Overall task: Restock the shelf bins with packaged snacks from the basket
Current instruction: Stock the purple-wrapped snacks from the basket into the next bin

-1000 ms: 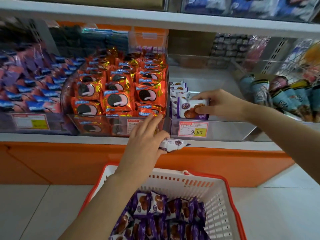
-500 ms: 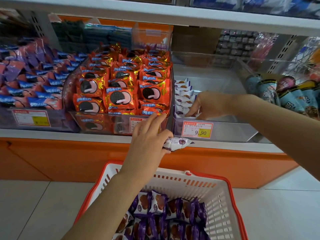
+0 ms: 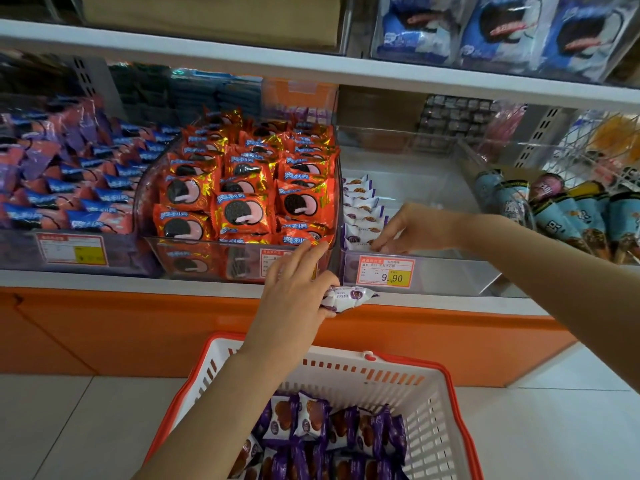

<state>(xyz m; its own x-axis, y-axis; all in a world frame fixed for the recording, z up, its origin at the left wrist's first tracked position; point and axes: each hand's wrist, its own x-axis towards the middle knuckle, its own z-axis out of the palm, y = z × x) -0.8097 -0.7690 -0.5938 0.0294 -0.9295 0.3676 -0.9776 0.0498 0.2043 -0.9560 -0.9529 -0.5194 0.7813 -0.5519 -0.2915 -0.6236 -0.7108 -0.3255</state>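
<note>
My left hand (image 3: 294, 299) pinches a white and purple snack packet (image 3: 349, 297) just below the shelf's front edge, above the basket (image 3: 462, 414). The white and orange basket stands on the floor and holds several purple snack packets (image 3: 329, 431). My right hand (image 3: 420, 226) reaches into the clear shelf bin (image 3: 450, 275). Its curled fingertips sit on the front packet of the row of white and purple packets (image 3: 362, 207) along the bin's left wall. The rest of that bin is bare.
The neighbouring bin to the left is packed with orange sandwich-biscuit packets (image 3: 242, 199); blue and pink packets (image 3: 69, 188) lie further left. Cone snacks (image 3: 561, 209) fill the bin on the right. A price tag (image 3: 384, 273) marks the bin's front. The upper shelf (image 3: 311, 69) overhangs.
My right hand has lowered the packet it held into the bin, at the front of the row. My left hand stays near the shelf edge with its packet.
</note>
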